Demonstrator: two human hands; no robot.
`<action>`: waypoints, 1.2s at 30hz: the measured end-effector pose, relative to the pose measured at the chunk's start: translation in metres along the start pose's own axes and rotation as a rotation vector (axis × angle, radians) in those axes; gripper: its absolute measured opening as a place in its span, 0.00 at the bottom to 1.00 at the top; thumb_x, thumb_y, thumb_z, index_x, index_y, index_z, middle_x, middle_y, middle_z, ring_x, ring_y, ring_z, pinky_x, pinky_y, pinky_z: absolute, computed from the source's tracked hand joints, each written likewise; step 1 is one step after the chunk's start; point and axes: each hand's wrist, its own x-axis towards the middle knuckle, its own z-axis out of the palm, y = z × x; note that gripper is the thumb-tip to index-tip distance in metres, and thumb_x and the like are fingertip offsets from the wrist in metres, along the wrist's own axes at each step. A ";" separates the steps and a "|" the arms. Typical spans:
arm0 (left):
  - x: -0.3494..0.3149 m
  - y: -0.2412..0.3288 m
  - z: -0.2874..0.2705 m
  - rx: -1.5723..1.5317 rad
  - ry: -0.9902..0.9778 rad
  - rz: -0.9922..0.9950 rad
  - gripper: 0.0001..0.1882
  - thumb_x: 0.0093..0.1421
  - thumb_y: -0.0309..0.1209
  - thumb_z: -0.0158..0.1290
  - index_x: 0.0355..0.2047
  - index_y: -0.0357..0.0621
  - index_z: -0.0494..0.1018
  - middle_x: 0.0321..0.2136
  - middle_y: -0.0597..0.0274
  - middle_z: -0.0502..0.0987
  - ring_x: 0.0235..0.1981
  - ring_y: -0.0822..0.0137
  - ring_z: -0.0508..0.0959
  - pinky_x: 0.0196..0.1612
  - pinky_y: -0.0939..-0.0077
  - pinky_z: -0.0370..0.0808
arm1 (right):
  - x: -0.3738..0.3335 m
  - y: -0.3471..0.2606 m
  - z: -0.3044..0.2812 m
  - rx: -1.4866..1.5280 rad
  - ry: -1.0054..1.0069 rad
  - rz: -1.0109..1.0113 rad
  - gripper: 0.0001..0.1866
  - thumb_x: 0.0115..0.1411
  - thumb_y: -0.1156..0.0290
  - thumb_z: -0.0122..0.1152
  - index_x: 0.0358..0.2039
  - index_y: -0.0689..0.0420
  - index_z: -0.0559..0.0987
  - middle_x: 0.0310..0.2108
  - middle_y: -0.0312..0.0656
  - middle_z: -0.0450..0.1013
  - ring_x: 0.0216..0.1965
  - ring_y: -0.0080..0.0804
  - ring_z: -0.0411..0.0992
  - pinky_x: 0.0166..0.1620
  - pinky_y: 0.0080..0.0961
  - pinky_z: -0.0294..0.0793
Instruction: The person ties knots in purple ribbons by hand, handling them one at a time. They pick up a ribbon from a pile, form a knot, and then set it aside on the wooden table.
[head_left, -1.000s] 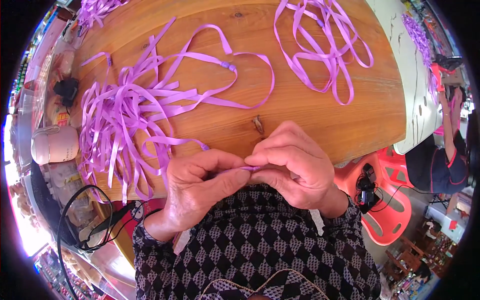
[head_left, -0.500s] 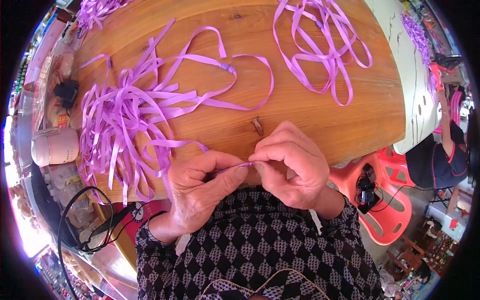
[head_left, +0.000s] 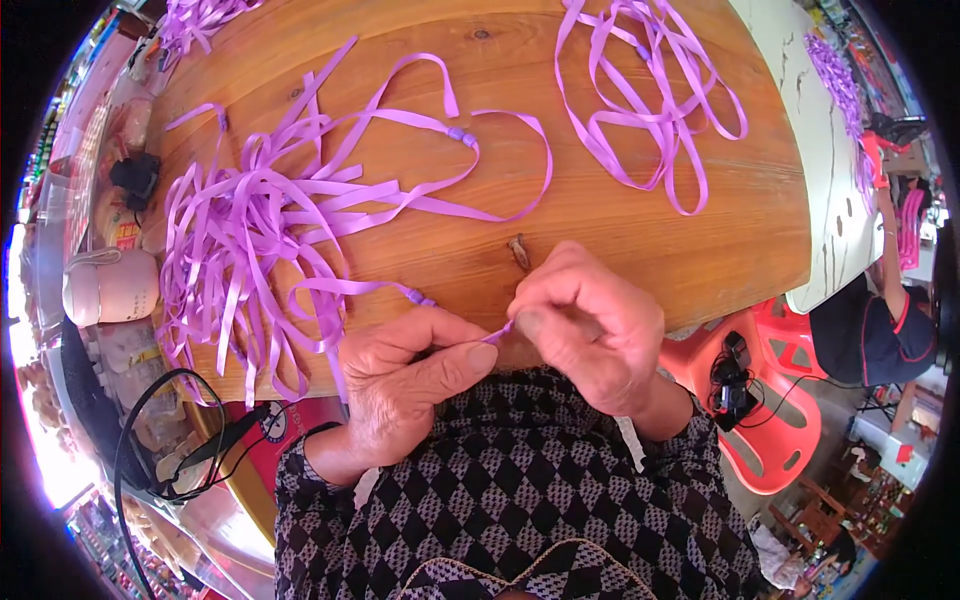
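Observation:
Between my two hands, near the table's front edge, a short piece of purple ribbon point(head_left: 498, 332) is pulled taut. My left hand point(head_left: 408, 375) pinches one part of it between thumb and forefinger. With thumb and fingertips my right hand point(head_left: 590, 330) grips the other end, partly covering it. Left of them lies a tangled heap of purple ribbons point(head_left: 255, 225). One ribbon with a darker purple clasp-like piece point(head_left: 421, 297) runs from the heap to just above my left hand.
Looped purple ribbons point(head_left: 650, 120) lie at the far right of the wooden table point(head_left: 420, 250). A pink-white cup-like container point(head_left: 112, 288) and black cables point(head_left: 165, 440) are at the left. Right of the table stand red plastic chairs point(head_left: 775, 450); a person in dark clothes point(head_left: 865, 330) is beyond.
My right hand has shifted slightly right, its thumb now pressed over the ribbon end. A little more ribbon shows between my hands. The view has moved a bit.

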 end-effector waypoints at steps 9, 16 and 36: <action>-0.006 0.001 0.000 0.038 -0.051 0.146 0.03 0.54 0.23 0.54 0.27 0.34 0.74 0.20 0.67 0.74 0.22 0.79 0.69 0.25 0.85 0.65 | 0.009 -0.006 0.005 -0.173 -0.073 -0.278 0.08 0.40 0.84 0.63 0.24 0.63 0.76 0.20 0.42 0.71 0.21 0.33 0.66 0.25 0.24 0.63; -0.015 -0.019 -0.008 0.196 -0.206 0.358 0.03 0.52 0.24 0.56 0.27 0.37 0.75 0.21 0.61 0.75 0.22 0.71 0.75 0.26 0.78 0.69 | -0.015 -0.009 0.005 -0.126 -0.120 -0.153 0.06 0.38 0.86 0.59 0.19 0.63 0.73 0.18 0.42 0.69 0.21 0.31 0.65 0.25 0.23 0.62; 0.022 0.118 -0.181 -0.659 -0.158 0.742 0.11 0.63 0.27 0.39 0.36 0.28 0.66 0.13 0.72 0.54 0.12 0.79 0.49 0.18 0.83 0.47 | 0.065 -0.020 -0.026 0.162 -0.126 0.187 0.13 0.50 0.67 0.64 0.27 0.65 0.76 0.19 0.35 0.70 0.17 0.17 0.64 0.21 0.12 0.60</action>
